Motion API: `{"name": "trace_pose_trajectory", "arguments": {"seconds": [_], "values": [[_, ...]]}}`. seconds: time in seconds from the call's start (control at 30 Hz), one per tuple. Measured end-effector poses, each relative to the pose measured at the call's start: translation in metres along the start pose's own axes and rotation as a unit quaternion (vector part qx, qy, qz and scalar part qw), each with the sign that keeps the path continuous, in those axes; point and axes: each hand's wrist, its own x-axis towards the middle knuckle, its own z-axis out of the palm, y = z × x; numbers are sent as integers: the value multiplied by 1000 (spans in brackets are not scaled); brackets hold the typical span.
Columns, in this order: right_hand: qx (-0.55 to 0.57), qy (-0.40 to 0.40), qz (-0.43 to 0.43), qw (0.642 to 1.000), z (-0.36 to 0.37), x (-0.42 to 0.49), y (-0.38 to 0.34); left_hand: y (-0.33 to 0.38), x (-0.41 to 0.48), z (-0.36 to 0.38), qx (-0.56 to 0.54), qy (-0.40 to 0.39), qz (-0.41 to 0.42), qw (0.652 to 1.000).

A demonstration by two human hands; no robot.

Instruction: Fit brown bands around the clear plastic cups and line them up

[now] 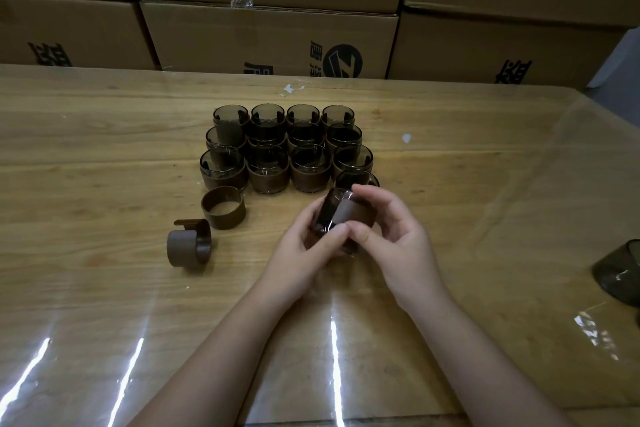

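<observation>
Surface: a wood-grain surface [104, 156] lay under a glossy clear sheet, with streaks of glare towards the near side.
Room: stacked cardboard boxes [270, 38] with black printing stood directly behind the far edge, walling it off.
Lined-up cups [268, 166]: they stood upright in three rows of four at mid-surface, with a thirteenth starting a fourth row at the right end, just beyond the hands.
Held cup [327, 215]: it was lifted off the surface and tipped on its side in front of the rows, with a brown band [355, 213] partly over it.
Left hand [308, 239]: its fingers were curled round the held cup.
Right hand [391, 236]: thumb and fingers were clamped on the brown band.
Loose band [223, 207]: a closed ring standing just in front of the left column.
Uncurled band [188, 243]: it lay on its side nearer the person, one end sprung outward.
Right edge: a stray cup [620, 270] lay tilted, cut by the frame.
Open room: broad stretches of wood ran left of the rows, and between the right hand and the stray cup.
</observation>
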Motion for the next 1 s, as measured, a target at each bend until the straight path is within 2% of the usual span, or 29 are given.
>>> {"name": "trace_pose_trajectory", "arguments": {"seconds": [0.1,0.2,0.27,0.37,0.5,0.77,1.0], "values": [[-48,-43,-14,998,1,-2,0,6,1,-5,-100,0,-37,994],[-118,-69,-22,990,4,-6,4,12,0,-9,-254,-40,-84,963],[-161,-81,-20,983,7,-8,7,15,0,-9,-305,-53,-105,945],[-191,-69,-28,979,6,-8,10,13,1,-8,-255,-20,-102,961],[-188,-63,-48,979,-1,-5,8,12,2,-12,-169,42,-17,985],[-161,-40,-96,981,-1,-3,11,11,-1,-11,-144,45,31,988],[-139,-9,-81,987,0,-4,19,13,-4,-4,-51,112,40,992]]}}
